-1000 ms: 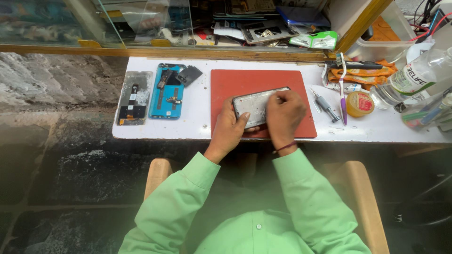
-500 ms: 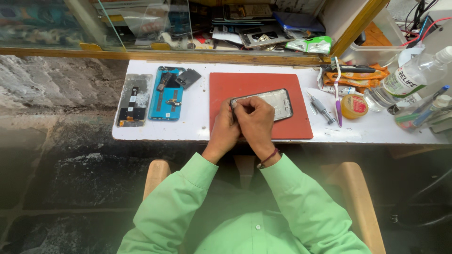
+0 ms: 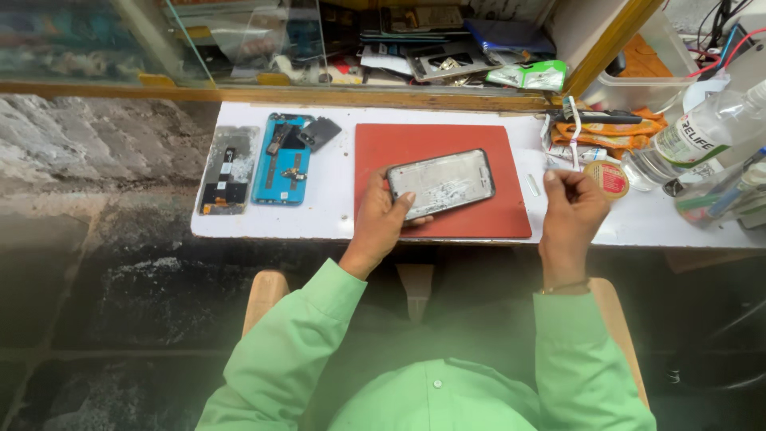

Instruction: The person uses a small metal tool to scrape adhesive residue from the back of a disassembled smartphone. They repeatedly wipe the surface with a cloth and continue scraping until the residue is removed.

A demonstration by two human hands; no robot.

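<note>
Phone [image 3: 441, 183] lies gripped in left hand [image 3: 383, 217] — right hand [image 3: 570, 209] apart.

The phone [image 3: 441, 183] has a dull grey metallic back with scuffed, patchy marks and a darker, smooth rim. The mat [image 3: 437, 142] under it looks like matt red rubber, flat and even. The table [image 3: 351, 215] top is smooth white laminate, slightly grubby. The blue frame [image 3: 281, 160] is glossy plastic; the grey panel [image 3: 228, 169] beside it looks dull and metallic. The bottle [image 3: 696, 136] is clear, shiny plastic with a paper label. The sleeves [image 3: 297, 351] are soft, matt green cloth. The chair [image 3: 266, 292] back is pale, smooth wood.
</note>
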